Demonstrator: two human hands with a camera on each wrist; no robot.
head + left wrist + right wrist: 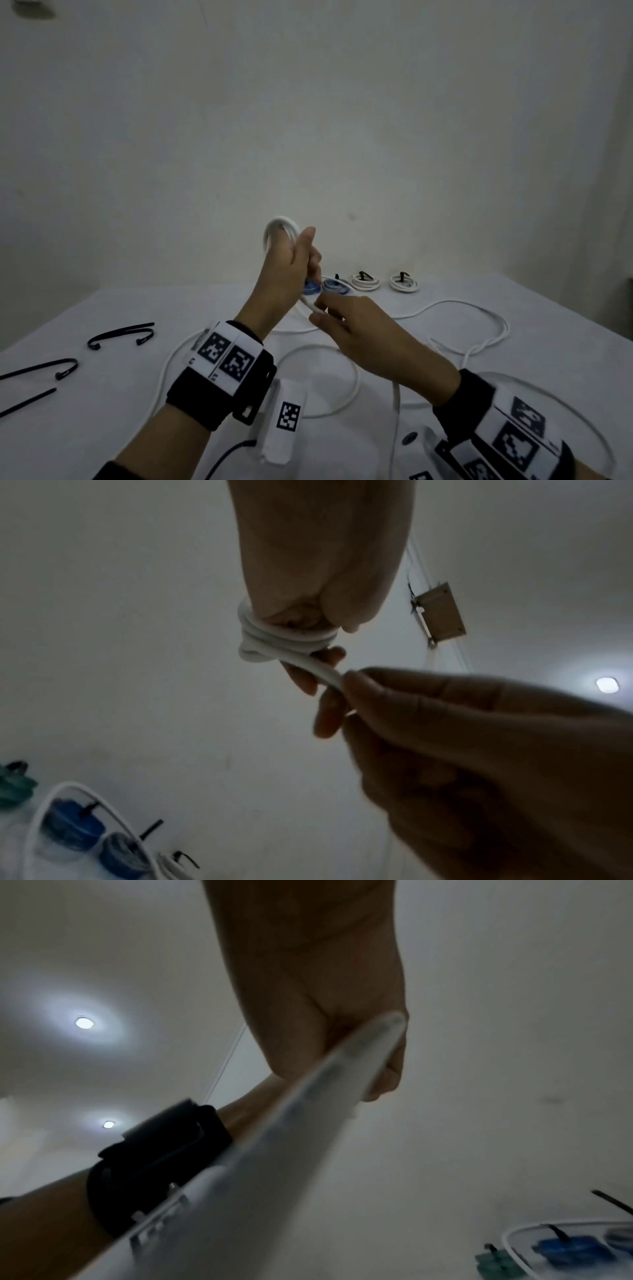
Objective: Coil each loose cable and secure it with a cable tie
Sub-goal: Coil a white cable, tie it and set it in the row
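My left hand [294, 253] is raised above the table with several turns of the white cable [281, 228] wound round its fingers; the left wrist view shows that coil [284, 639] below the palm. Just below and to the right, my right hand [320, 313] pinches the same cable where it leaves the coil. The right hand's fingertips [352, 685] hold that strand [325, 673]. The cable's loose remainder [479, 318] trails in loops over the white table [102, 428]. In the right wrist view the cable [369, 1056] is a blur running through my right hand [377, 1069].
Black cable ties lie at the left: one bent [120, 334], another bent [51, 368], one straight [27, 402]. Tied coils sit in a row at the back: blue [334, 286], white [364, 281], white [404, 282]. A green coil [13, 785] lies beside them. A plain wall stands behind.
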